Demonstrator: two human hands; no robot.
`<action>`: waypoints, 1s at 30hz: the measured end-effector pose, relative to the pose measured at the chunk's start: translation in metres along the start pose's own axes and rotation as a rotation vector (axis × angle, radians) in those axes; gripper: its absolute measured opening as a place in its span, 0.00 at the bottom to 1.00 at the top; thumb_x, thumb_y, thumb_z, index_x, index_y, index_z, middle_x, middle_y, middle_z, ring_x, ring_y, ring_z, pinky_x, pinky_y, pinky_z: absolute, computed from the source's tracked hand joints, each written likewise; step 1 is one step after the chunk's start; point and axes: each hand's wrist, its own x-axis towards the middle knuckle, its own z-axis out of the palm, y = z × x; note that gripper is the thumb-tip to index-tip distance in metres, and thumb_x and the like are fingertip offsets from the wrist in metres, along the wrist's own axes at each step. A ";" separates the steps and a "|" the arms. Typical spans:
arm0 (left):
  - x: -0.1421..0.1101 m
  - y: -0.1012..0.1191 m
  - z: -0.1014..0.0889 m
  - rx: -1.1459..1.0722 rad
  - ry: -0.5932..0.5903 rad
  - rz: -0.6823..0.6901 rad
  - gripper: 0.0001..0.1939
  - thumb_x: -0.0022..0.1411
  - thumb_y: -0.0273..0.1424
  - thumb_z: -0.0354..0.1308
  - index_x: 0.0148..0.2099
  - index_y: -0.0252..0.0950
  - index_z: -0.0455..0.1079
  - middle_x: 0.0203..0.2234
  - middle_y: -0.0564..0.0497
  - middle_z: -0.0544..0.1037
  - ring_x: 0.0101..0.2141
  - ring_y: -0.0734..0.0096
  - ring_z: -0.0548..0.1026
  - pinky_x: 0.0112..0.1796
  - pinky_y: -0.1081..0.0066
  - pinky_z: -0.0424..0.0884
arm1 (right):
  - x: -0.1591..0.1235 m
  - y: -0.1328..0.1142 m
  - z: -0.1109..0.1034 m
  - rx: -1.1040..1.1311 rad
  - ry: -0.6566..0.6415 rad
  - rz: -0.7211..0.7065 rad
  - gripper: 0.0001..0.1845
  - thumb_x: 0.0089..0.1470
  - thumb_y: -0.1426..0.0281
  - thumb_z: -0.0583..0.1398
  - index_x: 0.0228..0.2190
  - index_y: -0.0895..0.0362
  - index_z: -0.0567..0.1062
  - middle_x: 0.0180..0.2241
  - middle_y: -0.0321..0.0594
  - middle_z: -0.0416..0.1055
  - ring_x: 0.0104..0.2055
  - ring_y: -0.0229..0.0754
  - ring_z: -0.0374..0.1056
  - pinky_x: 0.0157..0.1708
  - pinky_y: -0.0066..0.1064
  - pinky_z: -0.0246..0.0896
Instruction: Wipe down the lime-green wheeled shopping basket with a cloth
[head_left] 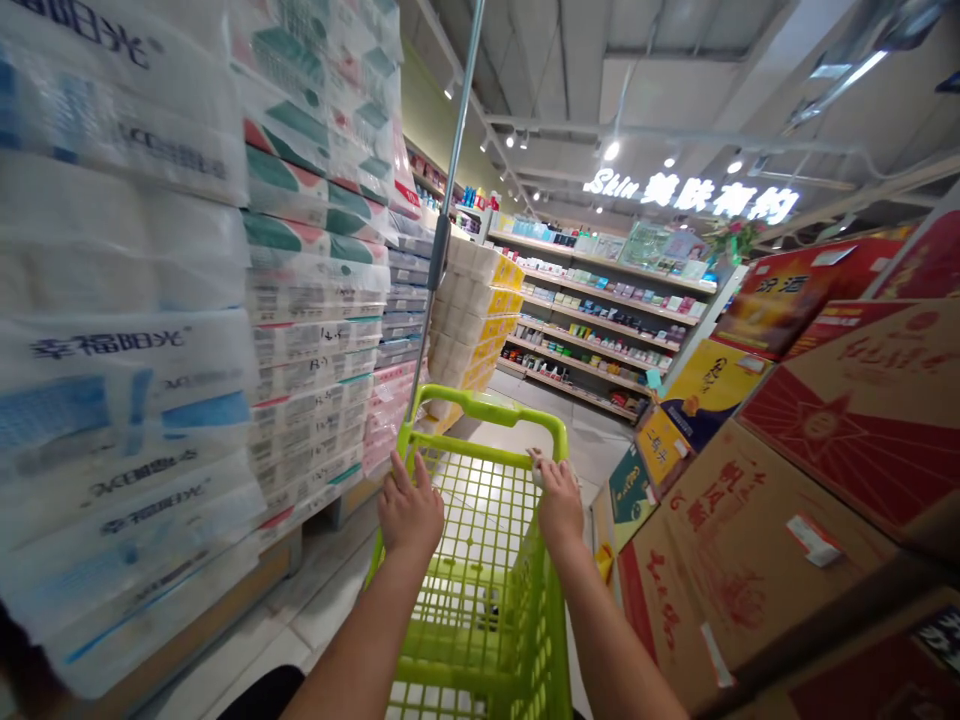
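Note:
A bright green plastic shopping cart [471, 565] with a grid basket stands right in front of me. My left hand [411, 508] holds its left upper rim, the fingers pointing forward over the edge. On the opposite rim, my right hand [559, 500] is closed around the green frame. Something small and whitish [535, 464] shows by the right fingertips; I cannot make out what it is. From the cart's far left corner rises a thin metal pole [450, 190] with a dark sleeve. The floor shows through the basket's grid.
Tall stacks of wrapped tissue packs [315, 250] line the left side on a low wooden platform [225, 610]. Printed cardboard cartons [750, 540] are piled close on the right. Ahead, across the tiled floor [585, 430], stand shelves of small products [600, 300] below a lit sign [690, 195].

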 end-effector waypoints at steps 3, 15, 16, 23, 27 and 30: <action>0.001 0.007 -0.005 0.093 -0.016 -0.027 0.31 0.60 0.29 0.53 0.65 0.31 0.57 0.65 0.30 0.49 0.56 0.39 0.62 0.48 0.49 0.65 | 0.030 -0.033 0.006 -0.052 -0.026 0.121 0.31 0.50 0.82 0.47 0.54 0.57 0.71 0.55 0.44 0.68 0.63 0.49 0.54 0.61 0.43 0.45; 0.001 0.002 -0.005 0.137 0.065 -0.042 0.29 0.59 0.30 0.56 0.63 0.34 0.62 0.64 0.31 0.54 0.58 0.40 0.61 0.51 0.49 0.63 | 0.038 -0.083 0.034 0.045 -0.027 0.056 0.16 0.57 0.72 0.50 0.36 0.56 0.78 0.38 0.42 0.76 0.42 0.46 0.66 0.49 0.37 0.49; 0.005 0.005 -0.004 0.115 0.083 -0.043 0.29 0.60 0.32 0.56 0.63 0.33 0.62 0.64 0.32 0.54 0.60 0.39 0.59 0.53 0.47 0.61 | 0.037 -0.084 0.033 0.047 -0.017 0.057 0.16 0.57 0.73 0.50 0.36 0.56 0.78 0.37 0.42 0.76 0.41 0.46 0.66 0.49 0.37 0.49; 0.063 0.019 0.014 -0.023 0.073 0.147 0.28 0.64 0.35 0.50 0.64 0.30 0.58 0.62 0.38 0.61 0.63 0.44 0.54 0.59 0.46 0.52 | 0.030 -0.076 0.038 0.091 0.053 0.005 0.14 0.57 0.73 0.51 0.36 0.55 0.77 0.37 0.41 0.76 0.42 0.46 0.66 0.50 0.38 0.49; 0.075 0.006 0.027 -0.047 0.002 0.289 0.19 0.66 0.35 0.48 0.56 0.35 0.67 0.52 0.42 0.73 0.55 0.55 0.66 0.59 0.51 0.54 | 0.031 -0.059 0.045 0.148 0.123 -0.096 0.17 0.56 0.74 0.49 0.41 0.55 0.76 0.41 0.42 0.75 0.46 0.46 0.65 0.52 0.40 0.50; 0.068 0.002 0.034 -0.036 0.020 0.322 0.18 0.66 0.36 0.49 0.54 0.35 0.68 0.53 0.41 0.72 0.56 0.55 0.65 0.59 0.52 0.55 | 0.034 -0.051 0.051 0.178 0.303 -0.048 0.21 0.58 0.72 0.48 0.50 0.60 0.70 0.49 0.51 0.71 0.51 0.49 0.63 0.54 0.43 0.52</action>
